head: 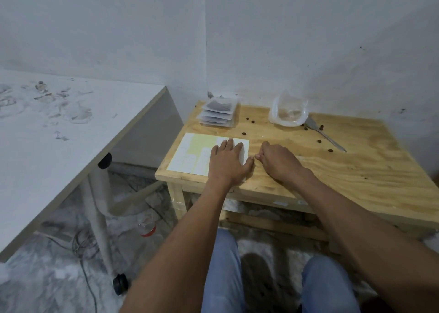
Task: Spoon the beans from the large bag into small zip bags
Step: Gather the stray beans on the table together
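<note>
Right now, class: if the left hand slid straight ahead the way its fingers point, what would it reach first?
The left hand lies flat on the label sheet, fingers pointing toward the wall. Past the sheet's far edge, it would probably reach the stack of filled zip bags first, though depth is unclear.

The left hand (229, 161) lies flat, fingers straight, on a label sheet (190, 157) at the wooden desk's (332, 170) near left corner. The right hand (278, 159), fingers curled, rests just beside it. Behind: stacked filled zip bags (219, 111), a clear large bag (288, 111), a spoon (325, 134), scattered beans (319, 141).
</note>
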